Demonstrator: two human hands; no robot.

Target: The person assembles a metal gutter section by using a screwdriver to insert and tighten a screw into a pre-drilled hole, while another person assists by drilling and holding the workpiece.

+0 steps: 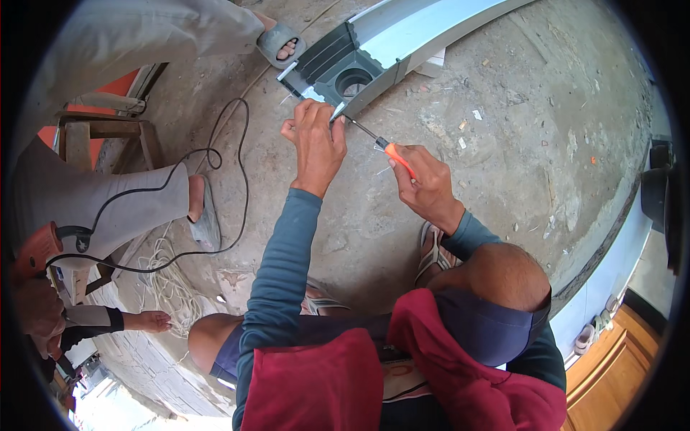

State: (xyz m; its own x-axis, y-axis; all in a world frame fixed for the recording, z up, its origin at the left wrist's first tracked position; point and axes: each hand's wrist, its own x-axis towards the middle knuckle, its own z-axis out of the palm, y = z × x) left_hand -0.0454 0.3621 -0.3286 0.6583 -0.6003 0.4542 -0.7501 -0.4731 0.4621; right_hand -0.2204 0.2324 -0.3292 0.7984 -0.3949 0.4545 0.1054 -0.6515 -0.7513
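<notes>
A long gutter lies on the concrete floor ahead of me, its trough [424, 29] pale blue-white inside. At the near end is a dark grey outlet piece [327, 68] with a round hole. My left hand [316, 144] is closed at this end, fingertips bent against its near edge. Between thumb and forefinger shows a pale pointed sliver [338, 110]; whether it is part of the gutter, I cannot tell. My right hand [430, 185] grips a screwdriver [399, 158] by its orange handle. Its metal shaft slants up to the gutter's near corner, close to my left thumb.
At left, another person's legs [136, 208] in pale trousers and sandals stand beside the gutter. An orange power tool [39, 248] with a looping black cable [246, 144] is there too, near a wooden stool [108, 129]. Coiled pale cord [172, 287] lies lower left. Small debris [462, 142] dots the floor.
</notes>
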